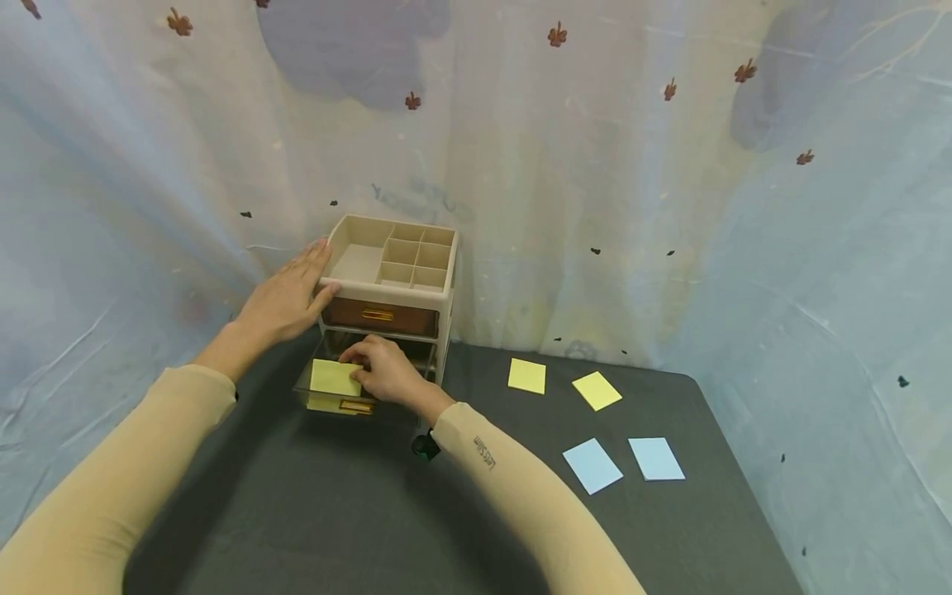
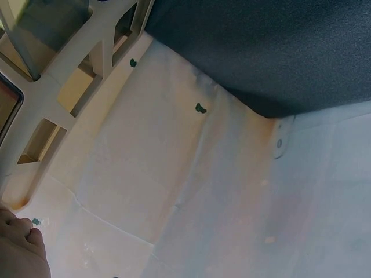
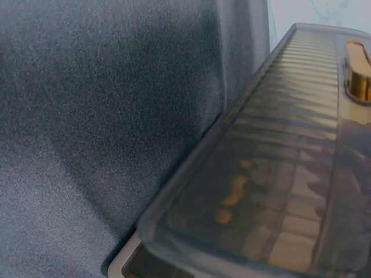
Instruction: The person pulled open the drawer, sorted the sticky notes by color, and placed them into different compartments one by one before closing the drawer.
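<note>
A beige desktop drawer organizer (image 1: 397, 291) stands at the back of the table. My left hand (image 1: 286, 293) rests on its upper left side, fingers extended along the rim and thumb at the front corner. The lower see-through drawer (image 1: 397, 411) is pulled out, its gold handle (image 3: 359, 72) showing in the right wrist view. Over this drawer, my right hand (image 1: 387, 369) pinches the right edge of a yellow sticky note (image 1: 330, 378). More yellow shows through the drawer front below it. Above, the brown drawer (image 1: 349, 314) is closed.
On the table's right half lie two yellow notes (image 1: 526, 376) (image 1: 597, 391) and two light blue notes (image 1: 592, 466) (image 1: 656, 459). A small dark object (image 1: 426, 447) is by my right wrist. A patterned curtain (image 1: 521, 207) hangs behind the dark table (image 1: 335, 512).
</note>
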